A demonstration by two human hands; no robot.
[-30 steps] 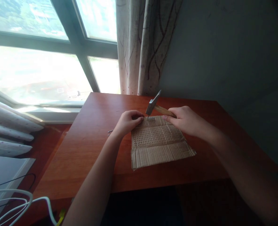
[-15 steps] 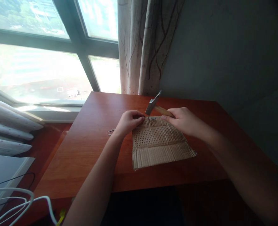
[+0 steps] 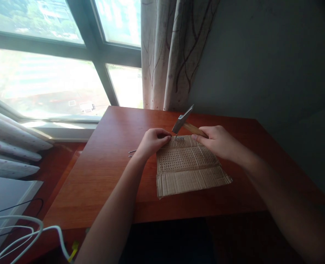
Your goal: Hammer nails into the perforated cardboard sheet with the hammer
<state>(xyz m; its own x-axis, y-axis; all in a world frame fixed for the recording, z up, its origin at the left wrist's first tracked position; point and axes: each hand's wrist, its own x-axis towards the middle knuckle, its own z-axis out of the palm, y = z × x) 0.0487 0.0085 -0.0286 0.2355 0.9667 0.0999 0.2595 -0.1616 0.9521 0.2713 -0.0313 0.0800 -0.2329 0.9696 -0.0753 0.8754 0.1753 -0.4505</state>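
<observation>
My right hand is wrapped round the wooden handle of a hammer. The hammer's metal head hangs tilted just above a thin upright nail near the far edge of a brown cardboard sheet. Beside that nail a short row of nails stands in the cardboard, which is dotted with rows of small holes. My left hand rests at the sheet's far left corner, thumb and fingertips closed together close to the nail. What they pinch, if anything, is too small to make out.
Two loose nails lie on the reddish wooden table, left of my left wrist. White cables loop at the lower left. A window and a patterned curtain stand behind the table.
The hammer head has tilted back and lifted slightly off the nail. My left hand keeps its place at the cardboard's corner. The whole view has shifted a little.
</observation>
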